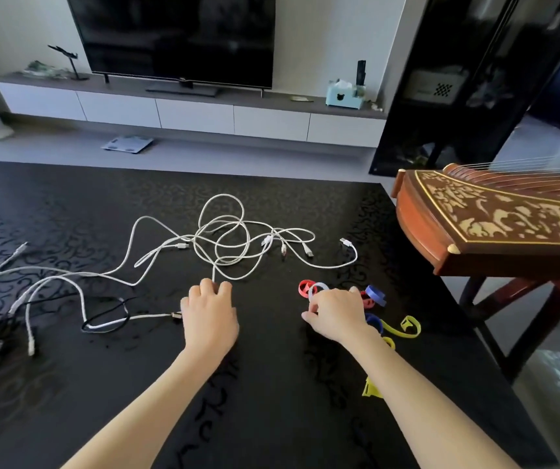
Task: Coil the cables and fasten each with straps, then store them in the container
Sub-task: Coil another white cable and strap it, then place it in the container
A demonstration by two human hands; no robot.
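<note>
Daylight from the living room falls across a wide black patterned table (272,418), with a dark television (177,38) on the far wall and a carved wooden zither (495,228) on its stand at the right edge. Across the middle of the table lies a loose tangle of white cables (224,238), uncoiled and unfastened, and a black cable (106,319) loops among the strands toward the left. No container is in view.

The person's left hand (209,319) is set down at the near edge of the tangle. Its fingers are curled over a white strand that runs in beneath them, and it appears to grip that strand. The right hand (336,316) pinches a pale strap (319,283) curled into a loop, just beside a red strap (302,289). Blue straps (375,293) and yellow straps (407,322) lie close behind the wrist.

The cables look light, limp and springy, and are likely to snag where they cross. Taking hold near a plug end and drawing one strand free seems the safest start. The straps appear soft and flexible, easy to pinch by one end.
</note>
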